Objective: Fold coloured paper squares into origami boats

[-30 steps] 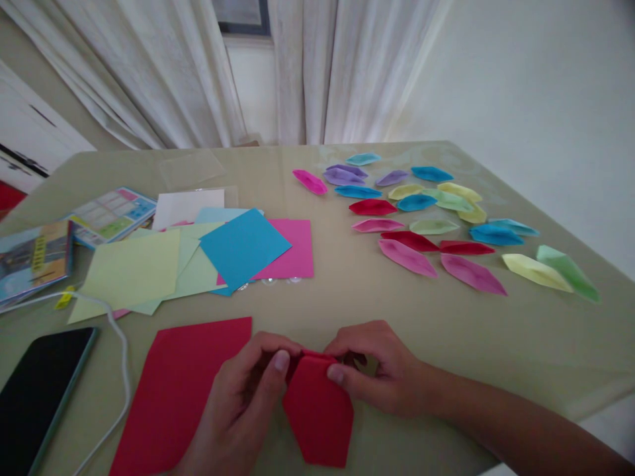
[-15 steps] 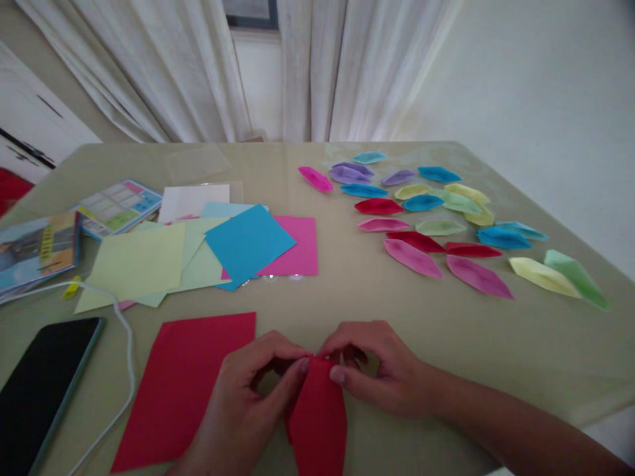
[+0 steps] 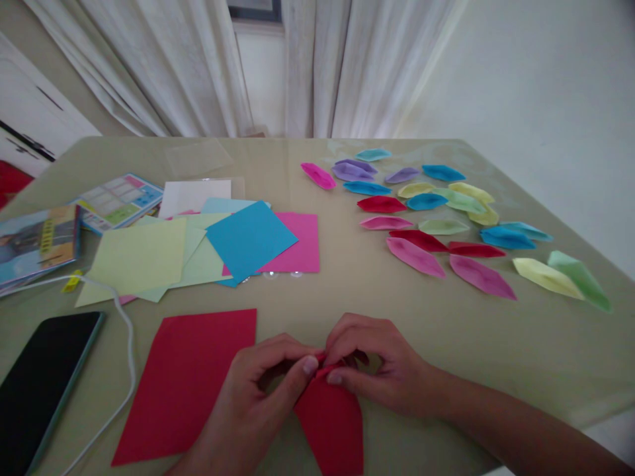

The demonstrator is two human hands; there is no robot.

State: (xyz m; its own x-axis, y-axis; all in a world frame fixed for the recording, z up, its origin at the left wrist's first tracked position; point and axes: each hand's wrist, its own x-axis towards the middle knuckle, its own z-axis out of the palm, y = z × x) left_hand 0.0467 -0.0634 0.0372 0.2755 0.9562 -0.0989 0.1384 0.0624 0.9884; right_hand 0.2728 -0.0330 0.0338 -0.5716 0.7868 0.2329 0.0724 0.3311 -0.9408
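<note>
Pale green table (image 3: 347, 291) under white curtains, covered in paper stuff. Far left there's a phone (image 3: 42, 383) with a white cable, then a loose stack of coloured sheets (image 3: 198, 248) and a flat red sheet (image 3: 183, 383). Left hand (image 3: 253, 410) and right hand (image 3: 377, 367) both pinch the top tip of the folded red piece (image 3: 332, 423). It's gotten narrower and pointier than a second ago, so the fold's closing up. Finished paper boats (image 3: 436, 218) sit off right.

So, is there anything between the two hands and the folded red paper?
No. The left hand and right hand both pinch the top tip of the folded red paper directly; nothing visible lies between them and it.
</note>
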